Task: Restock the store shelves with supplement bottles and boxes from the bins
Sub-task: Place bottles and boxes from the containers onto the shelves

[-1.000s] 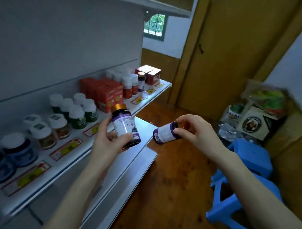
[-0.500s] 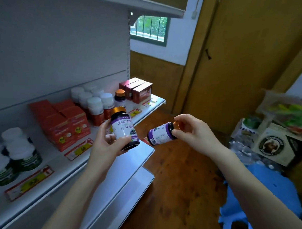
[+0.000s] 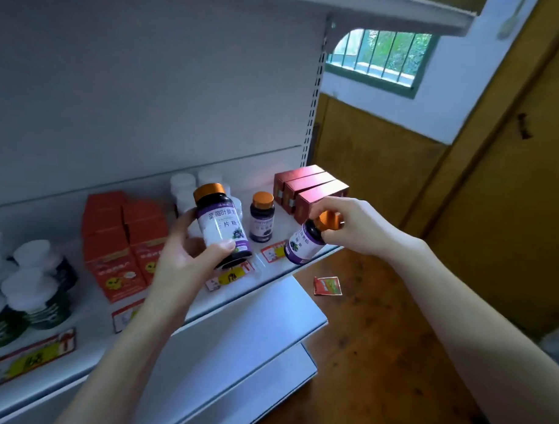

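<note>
- The left hand (image 3: 187, 262) grips a dark supplement bottle (image 3: 222, 225) round its lower body. The thumb lies across the front near the base and the fingers wrap behind.
- This bottle stands nearly upright, leaning a little to the left. It has a copper-orange cap, dark glass and a purple-and-white label with Chinese characters and a berry picture.
- The right hand (image 3: 357, 227) pinches the orange cap of a second matching bottle (image 3: 304, 242) with curled fingertips. The bottle hangs tilted, base down and to the left, over the front right edge of the shelf (image 3: 243, 297).
- The two hands are apart, each closed on its own bottle, and both bottles are in the air above the shelf front.
- A third bottle of the same kind (image 3: 262, 220) stands upright on the shelf between the two held ones and farther back.
- Three dark red boxes (image 3: 310, 190) sit side by side at the shelf's right end, just behind the right hand's bottle.
- White-capped bottles (image 3: 184, 184) cluster behind the left hand's bottle, partly hidden by it.
- Orange-red boxes (image 3: 122, 238) stand to the left of the left hand. Farther left are white-lidded jars with green labels (image 3: 37, 292).
- Bare shelf surface shows around the third bottle, in front of it and to its right, up to the dark red boxes.
- Price tags (image 3: 272, 251) line the shelf lip.
- A wider lower shelf (image 3: 235, 337) juts out beneath.
- A small red sachet (image 3: 327, 285) lies on the wooden floor (image 3: 377, 358) just past the shelf's corner.
</note>
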Demonstrator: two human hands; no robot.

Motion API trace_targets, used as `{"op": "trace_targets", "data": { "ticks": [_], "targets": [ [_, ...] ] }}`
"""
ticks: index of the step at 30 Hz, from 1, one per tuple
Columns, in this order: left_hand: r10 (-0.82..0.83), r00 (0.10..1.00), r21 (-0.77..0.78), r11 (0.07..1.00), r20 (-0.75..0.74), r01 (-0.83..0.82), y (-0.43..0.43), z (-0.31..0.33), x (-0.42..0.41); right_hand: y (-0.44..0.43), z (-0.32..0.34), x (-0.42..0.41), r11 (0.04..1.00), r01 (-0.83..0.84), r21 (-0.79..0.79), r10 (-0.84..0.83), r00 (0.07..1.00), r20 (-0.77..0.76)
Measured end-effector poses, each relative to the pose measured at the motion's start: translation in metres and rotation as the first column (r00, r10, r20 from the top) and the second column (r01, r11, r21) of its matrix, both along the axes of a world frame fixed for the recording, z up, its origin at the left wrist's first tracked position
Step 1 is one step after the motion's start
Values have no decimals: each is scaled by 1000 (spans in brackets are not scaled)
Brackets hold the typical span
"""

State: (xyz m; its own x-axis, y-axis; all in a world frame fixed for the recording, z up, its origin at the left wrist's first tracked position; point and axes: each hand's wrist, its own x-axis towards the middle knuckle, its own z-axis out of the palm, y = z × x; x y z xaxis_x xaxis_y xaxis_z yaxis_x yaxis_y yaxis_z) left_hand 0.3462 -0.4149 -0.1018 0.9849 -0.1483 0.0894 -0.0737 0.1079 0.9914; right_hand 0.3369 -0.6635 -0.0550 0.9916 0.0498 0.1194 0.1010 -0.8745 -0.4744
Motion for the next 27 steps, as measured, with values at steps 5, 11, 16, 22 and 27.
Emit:
{"op": "trace_targets", "data": {
  "ticks": [5, 11, 16, 22, 27],
  "targets": [
    [71, 997, 51, 996, 16, -72, -15, -1, 24, -12, 1, 44, 998, -54, 19, 54, 998, -12],
    [112, 994, 58, 992, -5, -111, -32, 1, 37, -23, 0, 84, 992, -129, 11, 129, 991, -18],
    [214, 977, 25, 977, -24, -213, -51, -1, 40, -31, -3, 122, 972, -231, -32, 229, 972, -54],
    [355, 935, -18, 935, -21, -355, -71, 1, 36, -37, -12, 157, 922, -376, -96, 359, 920, -157],
    [453, 891, -17, 891, -3, -453, -84, -6, 25, -32, -24, 172, 867, -496, -45, 480, 857, -189]
  ]
}}
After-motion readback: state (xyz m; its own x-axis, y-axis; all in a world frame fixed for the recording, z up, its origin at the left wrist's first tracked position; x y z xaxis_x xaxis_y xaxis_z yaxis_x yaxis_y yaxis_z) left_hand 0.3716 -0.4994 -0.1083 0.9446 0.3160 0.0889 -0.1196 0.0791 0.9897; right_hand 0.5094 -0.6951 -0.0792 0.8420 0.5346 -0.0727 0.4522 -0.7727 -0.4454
